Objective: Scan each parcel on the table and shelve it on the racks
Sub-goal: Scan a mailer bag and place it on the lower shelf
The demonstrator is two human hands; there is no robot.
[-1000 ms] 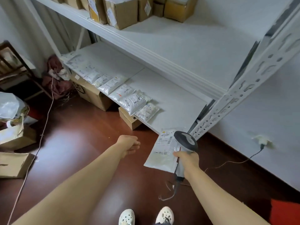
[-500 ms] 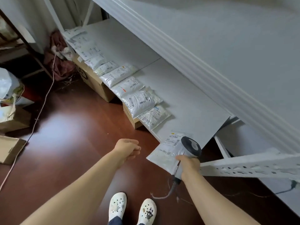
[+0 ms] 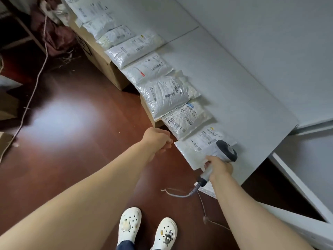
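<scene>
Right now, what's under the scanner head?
The white parcel, at the front edge of the shelf. The scanner, gripped by the right hand, covers part of its label; whether the head touches the parcel cannot be told.

Big cardboard box [image 3: 100, 57] on dark red wood floor [image 3: 72, 150] — maroon cloth heap [image 3: 55, 38] just behind it, thin cord [image 3: 33, 92] running to its left, white clogs [image 3: 129, 226] well in front — nr bottom edge.
</scene>
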